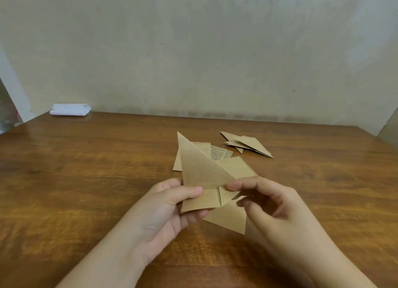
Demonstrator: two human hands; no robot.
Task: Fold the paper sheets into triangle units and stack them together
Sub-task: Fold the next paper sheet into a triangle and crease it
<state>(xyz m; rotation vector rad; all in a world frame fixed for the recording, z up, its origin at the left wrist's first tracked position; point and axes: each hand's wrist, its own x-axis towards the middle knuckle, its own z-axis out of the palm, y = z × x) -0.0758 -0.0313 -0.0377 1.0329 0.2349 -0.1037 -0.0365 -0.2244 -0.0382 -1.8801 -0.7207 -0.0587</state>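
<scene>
A tan printed paper sheet (pixel 200 171) is held upright above the table, partly folded with a tall triangular flap pointing up and small folded flaps at its lower edge. My left hand (pixel 172 208) grips its lower left, thumb on the front. My right hand (pixel 273 203) pinches the flap's lower right corner between thumb and forefinger. Beneath lie loose flat paper sheets (pixel 231 220), some showing print behind the flap. A small pile of folded triangle units (pixel 247 144) rests farther back on the right.
The wooden table (pixel 86 169) runs to a pale wall at the back. A folded white cloth (pixel 70 109) lies at the far left corner. The table's right edge shows at the far right.
</scene>
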